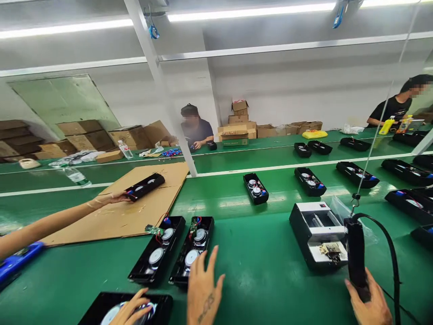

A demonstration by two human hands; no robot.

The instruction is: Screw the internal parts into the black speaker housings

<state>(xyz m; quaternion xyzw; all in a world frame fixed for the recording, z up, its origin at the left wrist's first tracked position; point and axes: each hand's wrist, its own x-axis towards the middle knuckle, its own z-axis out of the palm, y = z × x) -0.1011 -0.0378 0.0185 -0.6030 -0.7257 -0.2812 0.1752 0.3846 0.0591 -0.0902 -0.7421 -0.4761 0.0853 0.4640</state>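
My left hand (204,293) hovers open, fingers apart, just below two black speaker housings (157,250) with round drivers and red wires inside. A small green circuit board (153,229) lies beside them. My right hand (370,304) grips a black corded electric screwdriver (356,257), next to a black-and-white metal fixture (316,234). At bottom left, another hand (131,309) rests on a black housing (135,309); I cannot tell whose it is. A co-worker's arm (50,221) reaches from the left, its fingers touching a closed black housing (145,186) on a cardboard sheet (135,212).
The green workbench (264,271) holds several more black housings in rows at right. A clear plastic bag (352,221) lies behind the fixture. The screwdriver's cable (389,253) rises to the right. Other workers sit at a parallel bench beyond a thin pillar, with cardboard boxes behind.
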